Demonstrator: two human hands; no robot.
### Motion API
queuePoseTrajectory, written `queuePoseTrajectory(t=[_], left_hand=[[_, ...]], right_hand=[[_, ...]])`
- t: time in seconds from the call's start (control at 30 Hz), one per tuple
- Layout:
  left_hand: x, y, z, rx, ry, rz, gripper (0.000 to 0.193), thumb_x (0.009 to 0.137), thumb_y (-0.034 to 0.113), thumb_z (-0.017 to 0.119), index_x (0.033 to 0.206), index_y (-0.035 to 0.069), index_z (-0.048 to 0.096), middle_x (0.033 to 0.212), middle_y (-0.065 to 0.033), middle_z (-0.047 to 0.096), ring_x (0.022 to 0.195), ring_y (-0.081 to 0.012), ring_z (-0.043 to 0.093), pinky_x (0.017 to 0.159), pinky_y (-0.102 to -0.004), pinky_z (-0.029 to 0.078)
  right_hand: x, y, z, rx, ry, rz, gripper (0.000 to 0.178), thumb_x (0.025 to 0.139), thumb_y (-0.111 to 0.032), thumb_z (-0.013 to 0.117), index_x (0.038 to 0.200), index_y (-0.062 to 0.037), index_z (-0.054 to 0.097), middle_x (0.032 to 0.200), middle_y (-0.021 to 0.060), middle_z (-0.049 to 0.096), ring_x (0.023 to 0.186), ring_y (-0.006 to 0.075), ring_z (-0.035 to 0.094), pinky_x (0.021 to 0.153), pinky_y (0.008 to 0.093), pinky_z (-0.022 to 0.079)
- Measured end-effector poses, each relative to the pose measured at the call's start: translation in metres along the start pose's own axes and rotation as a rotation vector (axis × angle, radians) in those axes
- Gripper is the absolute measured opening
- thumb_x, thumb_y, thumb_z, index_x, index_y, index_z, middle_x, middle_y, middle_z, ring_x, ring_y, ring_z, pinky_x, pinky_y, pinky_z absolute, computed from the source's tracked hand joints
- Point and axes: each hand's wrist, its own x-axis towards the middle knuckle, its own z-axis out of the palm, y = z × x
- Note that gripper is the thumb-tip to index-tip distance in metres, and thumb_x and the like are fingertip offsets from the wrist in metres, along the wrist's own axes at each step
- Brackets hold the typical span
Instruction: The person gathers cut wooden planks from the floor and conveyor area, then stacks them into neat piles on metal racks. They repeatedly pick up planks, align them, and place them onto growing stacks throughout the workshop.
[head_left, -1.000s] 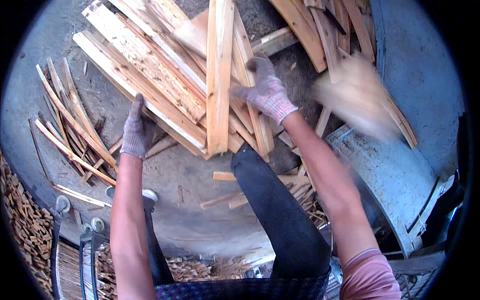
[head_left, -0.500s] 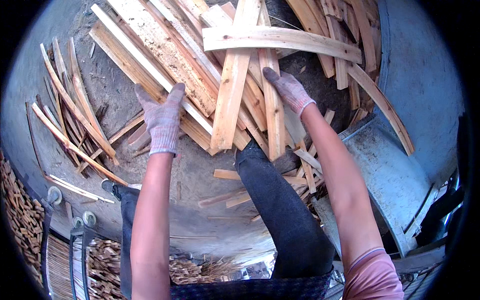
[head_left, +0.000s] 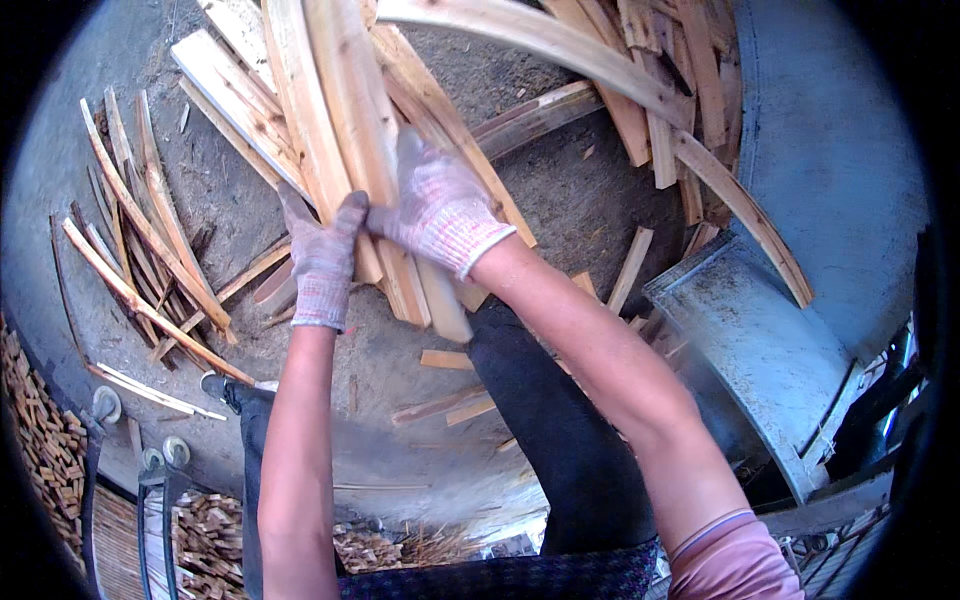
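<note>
- I see both hands, my left hand and right hand, in knitted cloth gloves, pale grey flecked with pink, matt and nubbly.
- The planks I grip are raw pale wood, rough-sawn, dry, splintery at the ends.
- The thin strips on my left are the same unfinished wood.
- The floor looks like dusty grey concrete, matt and gritty.
- The chute on my right is dull sheet metal, scuffed and dusty.
</note>
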Motion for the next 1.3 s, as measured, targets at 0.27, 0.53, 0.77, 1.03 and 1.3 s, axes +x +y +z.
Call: queuePoseTrajectory(t=[0.27,0.53,0.77,1.03,1.3], left_hand=[[-0.009,0.028,0.023,0.283,0.162,-0.125,0.130,0.074,0.057,0.084,0.161,-0.008,0.013,0.164,-0.0358,0.018,0.154,-0.0464,0.021,0.125,-0.0433,0.026],[-0.018,0.032,0.021,0.261,0.170,-0.230,0.129,0.075,0.059,0.082,0.163,-0.003,0.011,0.167,-0.0321,0.011,0.153,-0.0486,0.024,0.122,-0.0490,0.031],[0.013,0.009,-0.018,-0.312,0.055,-0.132,0.126,0.081,0.053,0.084,0.162,-0.005,0.007,0.165,-0.0278,0.024,0.152,-0.0386,0.028,0.127,-0.0422,0.021],[0.059,-0.045,-0.031,-0.877,-0.386,-0.356,0.092,0.086,0.053,0.080,0.153,0.004,0.040,0.148,-0.0146,0.054,0.133,-0.0321,0.056,0.113,-0.0516,0.047],[0.030,-0.036,-0.049,-0.730,-0.457,-0.392,0.092,0.084,0.049,0.082,0.151,0.001,0.041,0.143,-0.0162,0.057,0.132,-0.0314,0.057,0.112,-0.0501,0.049]], right_hand=[[0.070,0.145,-0.090,-0.559,0.578,-0.039,0.078,0.079,-0.040,0.081,0.142,-0.0018,0.054,0.117,0.0238,0.071,0.117,0.0351,0.066,0.110,0.0464,0.046],[0.073,0.062,-0.088,-0.161,0.011,0.242,0.082,0.086,-0.067,0.068,0.128,0.0034,0.061,0.115,0.0300,0.071,0.113,0.0402,0.070,0.102,0.0490,0.052],[0.085,0.113,-0.007,1.103,-0.187,0.273,0.104,0.088,-0.080,0.057,0.158,-0.0052,0.038,0.160,0.0263,0.039,0.146,0.0362,0.041,0.123,0.0423,0.029],[0.118,0.069,-0.009,0.969,-0.344,0.278,0.093,0.090,-0.071,0.065,0.146,0.0013,0.052,0.142,0.0227,0.059,0.127,0.0269,0.061,0.114,0.0394,0.045],[0.093,0.059,-0.012,0.870,-0.443,0.177,0.086,0.087,-0.065,0.073,0.139,0.0016,0.057,0.130,0.0190,0.067,0.117,0.0235,0.065,0.106,0.0373,0.051]])
